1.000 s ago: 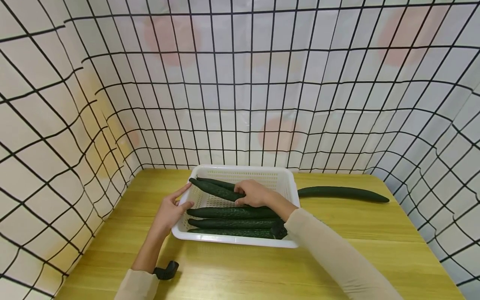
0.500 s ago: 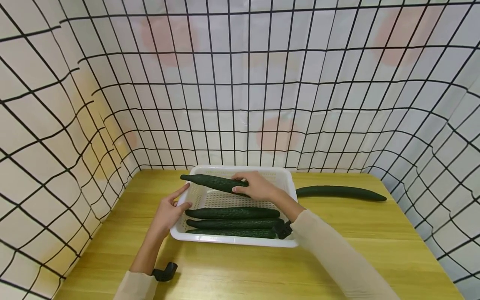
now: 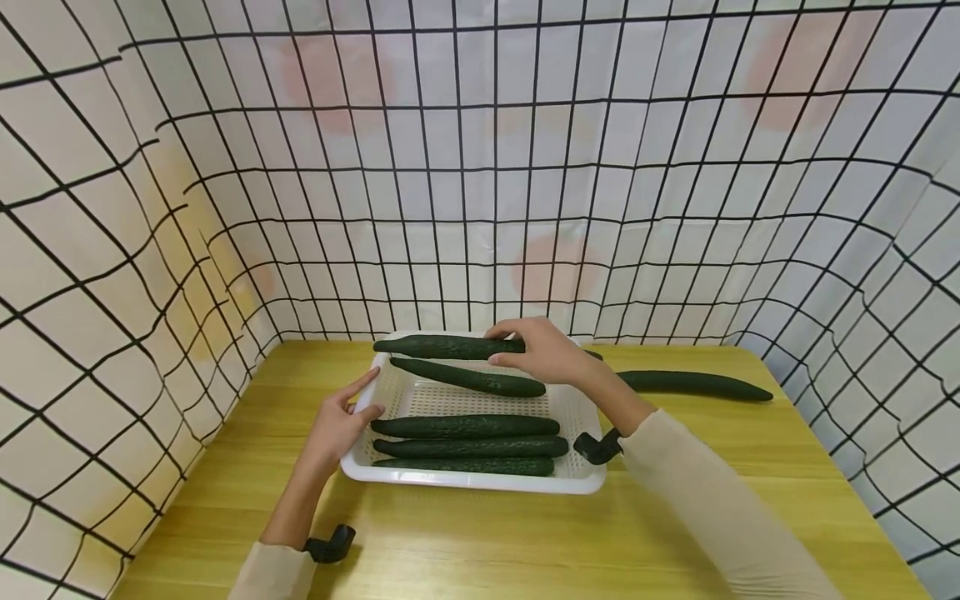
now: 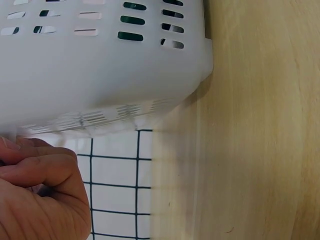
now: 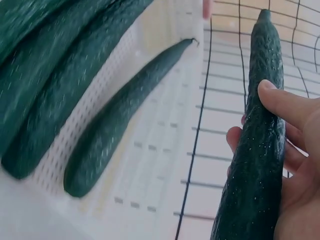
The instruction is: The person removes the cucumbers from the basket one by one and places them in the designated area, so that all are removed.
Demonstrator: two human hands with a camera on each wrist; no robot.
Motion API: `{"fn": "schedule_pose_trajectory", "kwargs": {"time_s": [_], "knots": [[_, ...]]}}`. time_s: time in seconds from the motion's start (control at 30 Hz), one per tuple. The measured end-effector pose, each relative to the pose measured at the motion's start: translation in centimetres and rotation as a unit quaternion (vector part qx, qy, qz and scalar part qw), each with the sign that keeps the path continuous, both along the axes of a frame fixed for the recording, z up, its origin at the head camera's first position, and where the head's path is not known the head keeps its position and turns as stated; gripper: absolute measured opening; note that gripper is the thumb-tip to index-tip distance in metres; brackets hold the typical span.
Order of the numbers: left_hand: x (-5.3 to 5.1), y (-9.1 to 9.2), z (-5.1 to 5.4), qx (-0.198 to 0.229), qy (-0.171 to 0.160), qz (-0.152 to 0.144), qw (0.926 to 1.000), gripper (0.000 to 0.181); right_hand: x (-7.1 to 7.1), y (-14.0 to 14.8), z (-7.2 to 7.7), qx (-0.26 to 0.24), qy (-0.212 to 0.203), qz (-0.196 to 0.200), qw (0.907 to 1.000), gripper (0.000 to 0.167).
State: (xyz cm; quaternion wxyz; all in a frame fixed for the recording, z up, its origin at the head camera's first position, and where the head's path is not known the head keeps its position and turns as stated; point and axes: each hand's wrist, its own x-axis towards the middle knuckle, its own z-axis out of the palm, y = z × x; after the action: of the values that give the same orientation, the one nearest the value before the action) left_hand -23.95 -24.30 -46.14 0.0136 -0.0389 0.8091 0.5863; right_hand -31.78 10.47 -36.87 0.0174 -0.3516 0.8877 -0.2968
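Observation:
A dark green cucumber (image 3: 442,346) is gripped by my right hand (image 3: 547,354) above the back rim of a white perforated basket (image 3: 480,481). In the right wrist view the thumb and fingers wrap around this held cucumber (image 5: 257,135). My left hand (image 3: 339,423) holds the basket's left rim, thumb on the inner side; the left wrist view shows its curled fingers (image 4: 42,167) at the basket wall (image 4: 100,65). One cucumber (image 3: 472,379) lies slanted inside near the back. Several more cucumbers (image 3: 468,447) lie side by side along the front.
Another cucumber (image 3: 693,384) lies on the wooden table (image 3: 480,542) to the right of the basket. Black wire grid (image 3: 465,192) over pale sheeting stands behind the table and along both sides.
My right hand has lifted a cucumber out of the basket and carried it back and to the right. The slanted cucumber beneath is now uncovered. My left hand has kept its place.

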Motion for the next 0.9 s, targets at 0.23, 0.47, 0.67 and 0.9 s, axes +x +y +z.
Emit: {"fn": "schedule_pose_trajectory", "kwargs": {"time_s": [0.23,0.47,0.67,0.9], "knots": [[-0.1,0.2,0.0,-0.002,0.002,-0.003,1.0000,0.065,0.3,3.7,0.2,-0.010,0.018,-0.015,0.9997,0.040],[0.0,0.1,0.0,-0.010,-0.007,-0.005,0.9999,0.066,0.9,7.5,-0.6,0.000,0.005,-0.051,0.9987,0.043],[0.0,0.0,-0.1,-0.011,-0.007,-0.007,0.9999,0.066,1.2,10.8,-1.1,-0.001,0.010,-0.075,0.9971,0.043],[0.0,0.0,0.2,-0.014,-0.005,-0.007,0.9999,0.065,1.6,14.7,-1.5,0.001,0.018,-0.103,0.9945,0.042]]}}
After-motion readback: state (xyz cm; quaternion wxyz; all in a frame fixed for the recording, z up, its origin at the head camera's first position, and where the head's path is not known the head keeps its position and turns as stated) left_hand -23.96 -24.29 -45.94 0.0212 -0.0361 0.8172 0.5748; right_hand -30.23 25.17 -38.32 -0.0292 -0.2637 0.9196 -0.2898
